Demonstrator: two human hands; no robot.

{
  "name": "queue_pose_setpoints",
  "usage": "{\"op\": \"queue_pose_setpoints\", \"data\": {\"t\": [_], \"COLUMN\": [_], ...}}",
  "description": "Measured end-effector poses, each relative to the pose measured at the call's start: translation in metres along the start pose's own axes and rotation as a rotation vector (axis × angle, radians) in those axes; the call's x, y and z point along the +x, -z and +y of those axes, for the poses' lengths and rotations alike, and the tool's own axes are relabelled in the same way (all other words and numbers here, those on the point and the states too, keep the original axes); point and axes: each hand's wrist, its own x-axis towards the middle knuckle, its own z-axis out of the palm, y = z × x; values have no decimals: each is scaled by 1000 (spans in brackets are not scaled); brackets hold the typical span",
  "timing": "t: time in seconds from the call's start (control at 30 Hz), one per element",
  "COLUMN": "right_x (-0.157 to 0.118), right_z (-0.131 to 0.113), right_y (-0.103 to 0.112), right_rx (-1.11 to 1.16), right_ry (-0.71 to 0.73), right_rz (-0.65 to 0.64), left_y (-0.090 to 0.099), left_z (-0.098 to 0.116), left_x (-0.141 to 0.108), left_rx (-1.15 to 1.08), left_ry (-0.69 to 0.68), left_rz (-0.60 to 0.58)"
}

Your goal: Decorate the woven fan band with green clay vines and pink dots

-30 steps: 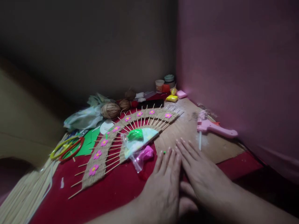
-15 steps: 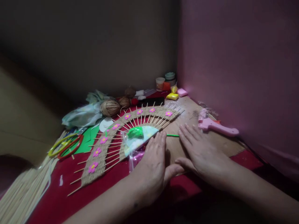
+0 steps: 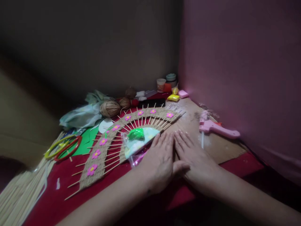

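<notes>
My left hand (image 3: 160, 160) lies palm down with its fingers stretched out on the brown board (image 3: 218, 149). Beside it my right hand (image 3: 191, 160) is also flat, and the two meet at the fingers and thumbs. Whatever lies beneath them is hidden; no green strand shows now. Just left of my hands is a woven fan (image 3: 94, 157) with thin sticks and pink flowers. A clear bag with bright green clay (image 3: 136, 134) rests on the fan's pale blue centre (image 3: 150, 133). A purple packet (image 3: 138, 159) is partly under my left wrist.
A pink glue gun (image 3: 218, 128) lies at the right by the wall. Red and yellow scissors (image 3: 68, 150) rest on green sheets (image 3: 88, 142) at the left, near a bundle of pale strips (image 3: 21, 191). Twine balls (image 3: 110, 108), cups (image 3: 161, 85) and yellow packets (image 3: 173, 98) stand behind.
My right hand has moved left against my left hand, closing the gap between them. The green strand that showed in that gap is now out of sight. The glue gun's clear stick is now uncovered.
</notes>
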Motion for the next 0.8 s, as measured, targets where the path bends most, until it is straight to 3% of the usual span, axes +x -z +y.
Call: {"op": "queue_pose_setpoints", "data": {"t": [0.17,0.33,0.47,0.63,0.8], "right_x": [-7,18,11,-7,23], "right_z": [-1,9,5,0,14], "right_y": [5,10,9,7,6], "right_rx": [32,35,11,-24,-59], "right_ry": [21,-73,-112,-77,-35], "right_rz": [13,-92,-91,-36,-135], "left_y": [-8,-5,0,-10,-17], "left_z": [11,2,-11,-7,1], "left_x": [-15,-22,-27,-41,-46], "left_rx": [70,102,96,61,126], "left_ry": [-56,-40,-25,-211,-367], "left_rz": [-13,227,340,404,346]}}
